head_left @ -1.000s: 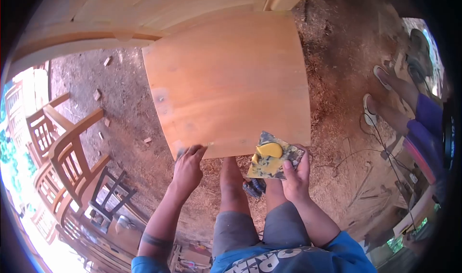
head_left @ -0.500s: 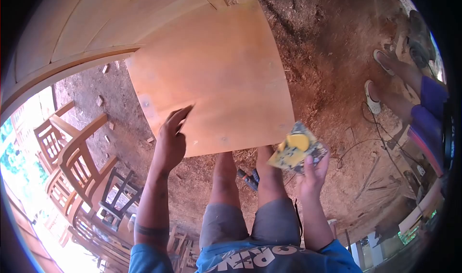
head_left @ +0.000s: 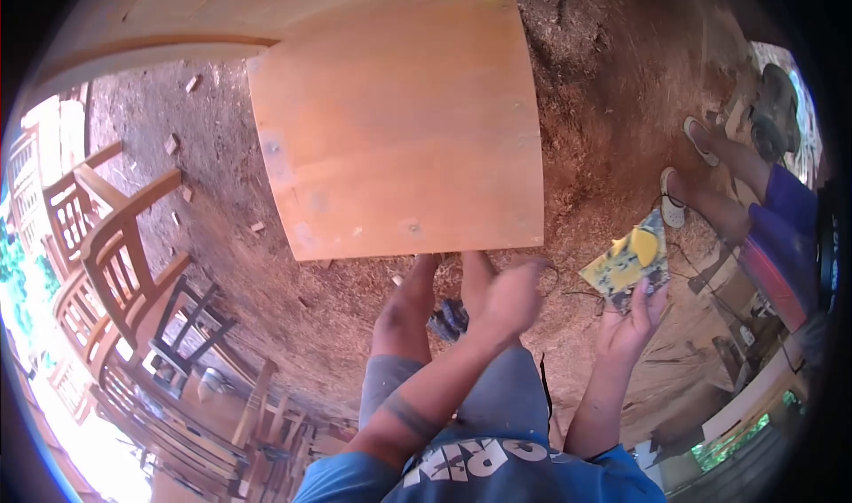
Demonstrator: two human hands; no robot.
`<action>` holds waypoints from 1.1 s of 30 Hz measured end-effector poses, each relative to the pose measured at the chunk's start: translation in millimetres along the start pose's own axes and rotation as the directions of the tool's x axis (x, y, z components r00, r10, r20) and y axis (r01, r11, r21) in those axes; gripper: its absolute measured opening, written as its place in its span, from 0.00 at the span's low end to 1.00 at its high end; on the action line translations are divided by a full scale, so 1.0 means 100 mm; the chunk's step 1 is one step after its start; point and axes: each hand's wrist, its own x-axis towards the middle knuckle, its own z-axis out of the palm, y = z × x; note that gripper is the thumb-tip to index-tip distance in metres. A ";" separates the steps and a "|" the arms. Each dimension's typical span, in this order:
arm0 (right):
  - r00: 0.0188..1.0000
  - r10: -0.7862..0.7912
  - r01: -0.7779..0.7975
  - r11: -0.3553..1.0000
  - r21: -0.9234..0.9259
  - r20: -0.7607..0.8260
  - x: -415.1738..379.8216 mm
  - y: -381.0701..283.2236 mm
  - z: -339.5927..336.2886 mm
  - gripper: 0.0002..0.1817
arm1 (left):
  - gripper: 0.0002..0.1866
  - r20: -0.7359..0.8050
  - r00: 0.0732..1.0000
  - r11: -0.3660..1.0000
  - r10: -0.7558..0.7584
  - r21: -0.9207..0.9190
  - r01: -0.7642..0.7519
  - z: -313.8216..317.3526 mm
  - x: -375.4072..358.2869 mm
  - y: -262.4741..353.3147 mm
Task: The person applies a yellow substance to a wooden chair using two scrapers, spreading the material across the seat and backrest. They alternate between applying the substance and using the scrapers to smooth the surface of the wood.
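My right hand (head_left: 630, 321) grips a flat, stained palette piece (head_left: 621, 268) with a yellow lump of paste (head_left: 643, 247) on it, right of my legs. My left hand (head_left: 516, 299) is closed and reaches across my thighs, a little left of the palette and apart from it. Something thin and dark seems to stick out from its fingers, but blur hides what it is. A flat wooden panel (head_left: 399, 130) lies ahead of my knees, with pale filled patches near its left and front edges. Neither hand touches the panel.
Wooden chairs (head_left: 115, 255) stand at the left, above stacked wood pieces (head_left: 169, 441). Another person's legs (head_left: 728, 206) in pale clogs are at the right, near cables on the dirt floor (head_left: 603, 157). A large wooden piece (head_left: 177, 15) borders the panel at upper left.
My left hand has moved from above the panel rightward toward the palette. My right hand has shifted right with the palette. The view has moved, so the chairs sit farther left.
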 end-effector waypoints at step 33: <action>1.000 0.012 -0.011 0.995 -0.101 0.011 -0.39 -0.25 -0.05 0.28 | 0.14 0.062 0.991 0.973 0.115 -0.210 -0.100 -0.34 0.83 0.55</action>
